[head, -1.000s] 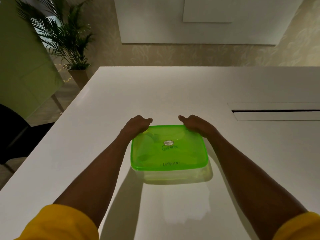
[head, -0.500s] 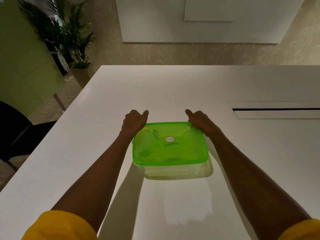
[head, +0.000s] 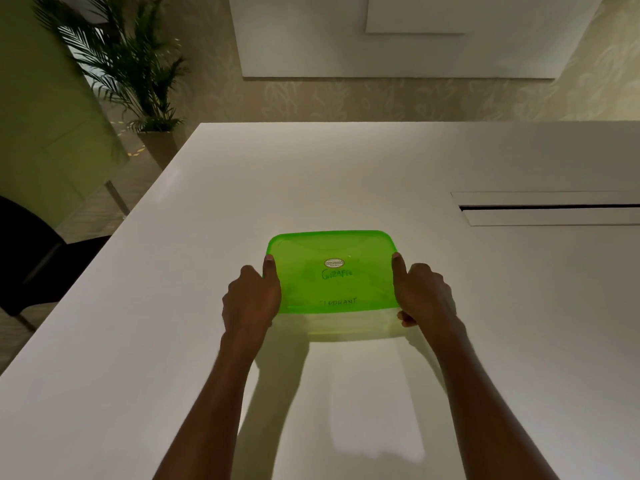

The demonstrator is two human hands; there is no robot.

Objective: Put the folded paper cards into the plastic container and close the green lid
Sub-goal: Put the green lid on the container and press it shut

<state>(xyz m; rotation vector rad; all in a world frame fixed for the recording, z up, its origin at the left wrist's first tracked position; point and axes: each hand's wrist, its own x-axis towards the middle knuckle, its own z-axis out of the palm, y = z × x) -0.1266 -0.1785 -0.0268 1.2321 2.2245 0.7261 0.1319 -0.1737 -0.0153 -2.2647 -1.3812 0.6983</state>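
While the plastic container [head: 349,327] sits on the white table [head: 311,174] with its green lid [head: 332,271] on top, the left hand [head: 251,299] and right hand [head: 426,296] grip its two short sides, thumbs laid along the lid's edges, fingers [head: 406,318] curled round the walls below.

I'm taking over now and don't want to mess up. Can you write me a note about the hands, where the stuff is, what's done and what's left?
Left hand grips the plastic container on the left, thumb on the green lid. Right hand does the same on the right.
The container sits on the white table, lid on top. Cards show through the lid.
Done: cards in, lid on.
Left: I cannot tell if the lid is snapped shut all round; probably press its edges, then let go.
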